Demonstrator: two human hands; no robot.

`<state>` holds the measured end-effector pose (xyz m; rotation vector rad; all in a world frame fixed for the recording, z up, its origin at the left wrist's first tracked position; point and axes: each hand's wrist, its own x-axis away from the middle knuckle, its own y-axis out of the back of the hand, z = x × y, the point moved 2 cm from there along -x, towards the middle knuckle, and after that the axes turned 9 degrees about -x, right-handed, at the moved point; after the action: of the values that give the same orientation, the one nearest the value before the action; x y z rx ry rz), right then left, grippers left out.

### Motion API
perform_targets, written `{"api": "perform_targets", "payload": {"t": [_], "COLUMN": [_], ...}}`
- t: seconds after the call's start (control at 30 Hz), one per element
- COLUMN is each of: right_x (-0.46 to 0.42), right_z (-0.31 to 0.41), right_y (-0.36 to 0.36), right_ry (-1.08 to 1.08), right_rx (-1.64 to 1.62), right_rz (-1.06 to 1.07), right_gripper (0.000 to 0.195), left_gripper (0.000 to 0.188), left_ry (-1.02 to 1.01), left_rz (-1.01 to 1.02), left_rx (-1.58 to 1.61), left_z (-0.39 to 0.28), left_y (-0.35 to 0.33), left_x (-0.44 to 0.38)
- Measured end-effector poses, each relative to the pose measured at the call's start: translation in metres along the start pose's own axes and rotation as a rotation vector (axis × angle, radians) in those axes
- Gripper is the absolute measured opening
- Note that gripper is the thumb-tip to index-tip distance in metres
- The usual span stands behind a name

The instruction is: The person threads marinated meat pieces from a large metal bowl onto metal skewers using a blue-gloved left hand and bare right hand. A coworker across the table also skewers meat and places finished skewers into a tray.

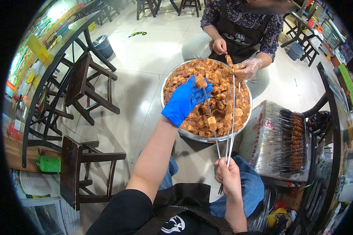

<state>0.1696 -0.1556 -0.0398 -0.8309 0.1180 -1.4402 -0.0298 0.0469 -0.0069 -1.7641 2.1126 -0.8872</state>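
Observation:
A wide metal basin stands in front of me, heaped with chunks of marinated raw meat. My left hand, in a blue glove, is over the heap and holds a meat chunk at the upper tip of a metal skewer. Lower on that skewer sits another piece of meat. My right hand, bare, grips the lower ends of several metal skewers near my knee. Their upper parts reach over the basin.
Opposite sits a person in a dark apron, threading meat on a skewer, one hand in a clear glove. At right, a tray of loaded skewers lies on a white box. Wooden stools stand at left, a bin behind.

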Motion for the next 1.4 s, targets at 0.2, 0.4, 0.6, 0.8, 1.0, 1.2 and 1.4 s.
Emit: {"api": "perform_targets", "payload": {"t": [0.2,0.4,0.6,0.8,1.0,1.2,1.4], "right_x": [0.001,0.0,0.0,-0.002,-0.002,-0.005,-0.001], "right_z": [0.001,0.003,0.003,0.003,-0.003,0.006,0.009], "right_y": [0.002,0.0,0.002,-0.001,-0.01,-0.018,-0.012], "right_ry": [-0.001,-0.027,-0.074,-0.093,-0.114,-0.087,-0.106], "right_rx": [0.025,0.012,0.0,-0.034,-0.099,-0.121,-0.107], "right_rz": [-0.013,-0.008,-0.008,0.009,0.008,0.046,0.043], "right_gripper": [0.018,0.019,0.019,0.019,0.018,0.018,0.018], "left_gripper": [0.044,0.041,0.037,0.031,0.026,0.03,0.045], "left_ry": [-0.024,-0.048,-0.066,-0.087,-0.078,-0.127,-0.037], "left_rz": [0.061,0.057,-0.003,-0.065,-0.082,-0.041,0.212], "left_rx": [0.08,-0.015,-0.059,-0.037,0.02,0.081,0.265], "left_z": [0.002,0.0,0.005,0.008,0.017,0.018,-0.003], "left_y": [0.002,-0.002,-0.002,-0.005,-0.009,-0.011,-0.003], "left_x": [-0.003,0.003,0.006,0.009,0.008,0.007,0.006]}}
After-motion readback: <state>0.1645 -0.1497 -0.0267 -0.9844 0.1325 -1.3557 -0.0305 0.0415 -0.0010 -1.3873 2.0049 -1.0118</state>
